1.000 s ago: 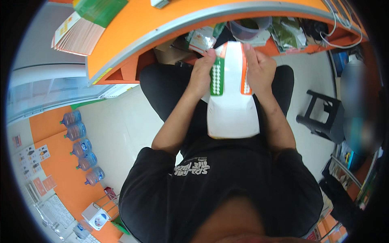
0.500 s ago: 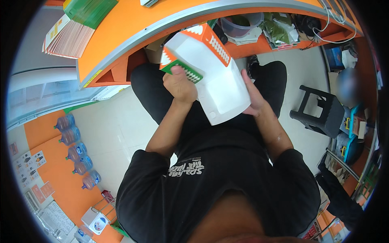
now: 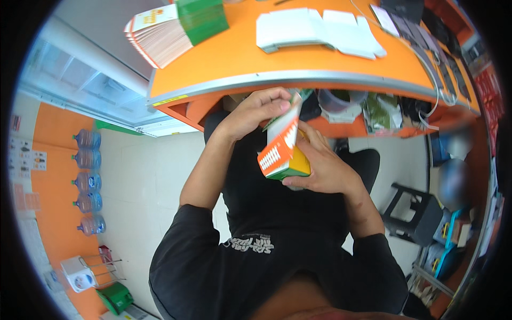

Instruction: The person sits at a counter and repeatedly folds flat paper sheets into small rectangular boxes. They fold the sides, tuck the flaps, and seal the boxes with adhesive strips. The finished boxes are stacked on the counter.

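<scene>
A folding paper box (image 3: 279, 149) with orange, green and yellow outer faces is held up over my lap, just off the desk's front edge. My left hand (image 3: 261, 111) has its fingers closed on a raised flap at the box's far end. My right hand (image 3: 325, 165) wraps round the right side, thumb near the lower end and fingers partly behind it. The flap is smeared by motion, and the box's inside is mostly hidden. On the orange desk (image 3: 229, 64) lie flat white box blanks (image 3: 293, 29) and, to the left, a fanned stack of printed blanks (image 3: 170, 34).
Under the desk are a clear plastic tub (image 3: 341, 101) and green packets (image 3: 384, 113). A black stool (image 3: 413, 213) stands on the floor at right. Several large water bottles (image 3: 88, 181) line the left wall. A white cable (image 3: 434, 96) hangs over the desk edge.
The box has turned from its open white inside facing up to its coloured faces showing. My left hand moved to its far end. The view shifted, showing more of the desk top.
</scene>
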`<state>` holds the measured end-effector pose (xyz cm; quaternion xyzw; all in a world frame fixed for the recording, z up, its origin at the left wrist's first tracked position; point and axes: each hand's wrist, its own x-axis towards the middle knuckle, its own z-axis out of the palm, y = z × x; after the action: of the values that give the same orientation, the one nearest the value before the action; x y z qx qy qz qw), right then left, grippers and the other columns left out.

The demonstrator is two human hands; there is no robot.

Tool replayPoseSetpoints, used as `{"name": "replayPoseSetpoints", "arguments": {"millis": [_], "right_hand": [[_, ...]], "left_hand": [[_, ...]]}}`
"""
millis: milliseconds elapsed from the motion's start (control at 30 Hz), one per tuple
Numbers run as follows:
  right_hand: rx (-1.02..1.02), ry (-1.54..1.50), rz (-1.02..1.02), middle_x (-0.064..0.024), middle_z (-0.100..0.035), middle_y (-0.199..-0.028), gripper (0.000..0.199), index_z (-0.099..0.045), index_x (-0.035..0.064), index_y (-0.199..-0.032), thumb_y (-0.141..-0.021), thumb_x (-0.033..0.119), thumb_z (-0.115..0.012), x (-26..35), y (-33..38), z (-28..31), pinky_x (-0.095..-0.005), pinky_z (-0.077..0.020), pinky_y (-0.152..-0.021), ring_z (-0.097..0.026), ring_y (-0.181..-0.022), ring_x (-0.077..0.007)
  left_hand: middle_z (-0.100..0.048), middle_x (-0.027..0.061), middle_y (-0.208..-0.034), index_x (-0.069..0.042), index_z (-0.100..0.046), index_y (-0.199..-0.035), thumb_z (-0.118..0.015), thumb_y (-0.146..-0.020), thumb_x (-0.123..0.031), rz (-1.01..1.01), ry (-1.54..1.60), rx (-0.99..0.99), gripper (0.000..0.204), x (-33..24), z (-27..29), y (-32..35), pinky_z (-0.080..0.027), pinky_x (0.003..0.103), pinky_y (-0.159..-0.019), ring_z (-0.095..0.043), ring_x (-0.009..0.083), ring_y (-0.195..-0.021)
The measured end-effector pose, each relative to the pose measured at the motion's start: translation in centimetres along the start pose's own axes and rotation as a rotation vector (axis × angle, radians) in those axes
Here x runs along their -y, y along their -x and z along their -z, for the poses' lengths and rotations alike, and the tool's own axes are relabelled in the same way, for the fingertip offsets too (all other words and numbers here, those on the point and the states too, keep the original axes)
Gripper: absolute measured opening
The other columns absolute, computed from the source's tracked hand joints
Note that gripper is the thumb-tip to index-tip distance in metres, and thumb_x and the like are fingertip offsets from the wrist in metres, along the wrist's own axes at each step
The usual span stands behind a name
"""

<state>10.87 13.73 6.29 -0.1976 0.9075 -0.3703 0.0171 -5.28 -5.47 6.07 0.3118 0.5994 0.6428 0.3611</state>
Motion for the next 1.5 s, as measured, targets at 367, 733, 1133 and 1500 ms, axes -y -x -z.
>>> {"name": "replayPoseSetpoints", "arguments": {"millis": [367,733,1133,1500], "right_hand": [[-0.407,0.493,0.546,-0.0181,-0.044,-0.148,0.101,-0.035,0.0188,-0.157,-0.075,0.043,-0.087,3.9,-20.6,16.6,-0.0443,-0.0419,-0.111,-0.047,-0.135,-0.0391],[-0.080,0.550,0.436,-0.0163,-0.037,-0.160,0.104,-0.030,0.0202,-0.161,-0.074,0.034,-0.085,5.7,-41.0,19.0,-0.0458,-0.0318,-0.121,-0.036,-0.146,-0.0370],[0.129,0.444,0.153,-0.0169,-0.039,-0.159,0.085,-0.033,0.0230,-0.160,-0.090,0.062,-0.062,5.9,-44.4,15.2,-0.0433,-0.0324,-0.120,-0.041,-0.144,-0.0339],[-0.061,0.644,0.069,-0.0177,-0.029,-0.164,0.076,-0.037,0.0176,-0.158,-0.100,0.066,-0.035,3.9,-46.9,10.6,-0.0515,-0.0229,-0.123,-0.025,-0.152,-0.0407]], "left_hand": [[-0.052,0.0161,-0.150,-0.005,-0.058,-0.141,-0.042,-0.095,-0.074,-0.432,-0.344,-0.516,0.084,-24.1,11.7,3.0,-0.039,0.051,-0.111,-0.058,0.0239,-0.126],[-0.074,0.0132,-0.106,0.004,-0.071,-0.115,-0.065,-0.095,-0.039,-0.085,-0.854,-0.968,0.048,-28.5,27.5,0.5,-0.056,0.036,-0.092,-0.071,0.0195,-0.096],[-0.073,0.0174,-0.098,0.006,-0.065,-0.122,-0.071,-0.090,-0.023,0.049,-1.048,-0.966,0.043,-23.7,30.8,1.1,-0.059,0.034,-0.074,-0.071,0.0221,-0.081],[-0.072,0.0197,-0.115,-0.003,-0.066,-0.124,-0.066,-0.090,-0.028,0.424,-1.526,-0.858,0.042,-20.7,31.3,2.2,-0.054,0.045,-0.092,-0.070,0.0351,-0.105]]}}
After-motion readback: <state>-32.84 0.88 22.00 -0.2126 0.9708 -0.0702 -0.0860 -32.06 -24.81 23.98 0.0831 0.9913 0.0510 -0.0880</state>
